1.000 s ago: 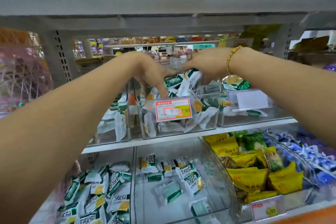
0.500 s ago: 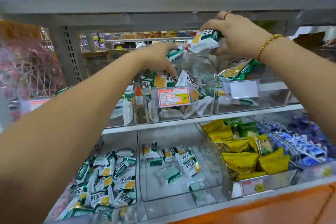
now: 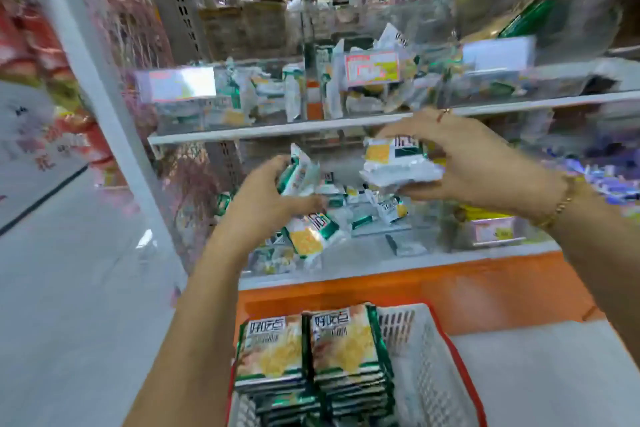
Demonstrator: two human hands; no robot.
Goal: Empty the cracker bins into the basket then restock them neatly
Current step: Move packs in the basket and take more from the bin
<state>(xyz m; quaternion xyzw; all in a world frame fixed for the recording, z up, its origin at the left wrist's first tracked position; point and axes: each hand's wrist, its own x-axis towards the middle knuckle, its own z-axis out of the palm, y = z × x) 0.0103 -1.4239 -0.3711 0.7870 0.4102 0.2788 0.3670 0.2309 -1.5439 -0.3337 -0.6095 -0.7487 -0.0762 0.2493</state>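
Note:
My left hand (image 3: 266,201) grips a bunch of green-and-white cracker packets (image 3: 301,173), and one packet (image 3: 311,236) hangs or falls just below it. My right hand (image 3: 460,163) holds another stack of cracker packets (image 3: 398,163). Both hands are out in front of the lower shelf, above the white basket (image 3: 426,357) at the bottom, which holds two neat piles of larger cracker packs (image 3: 311,354). The clear upper bin (image 3: 374,83) with a red price tag still holds packets. The lower bin (image 3: 367,215) has several loose packets. The picture is blurred.
A clear bin with a white label (image 3: 194,97) sits left of the upper one, another (image 3: 498,55) to the right. A grey shelf upright (image 3: 100,80) stands on the left with the aisle floor (image 3: 69,270) beside it. An orange shelf base (image 3: 433,281) runs behind the basket.
Both hands have come down and back from the upper bin with handfuls of packets. My view has dropped, so the basket now shows below them.

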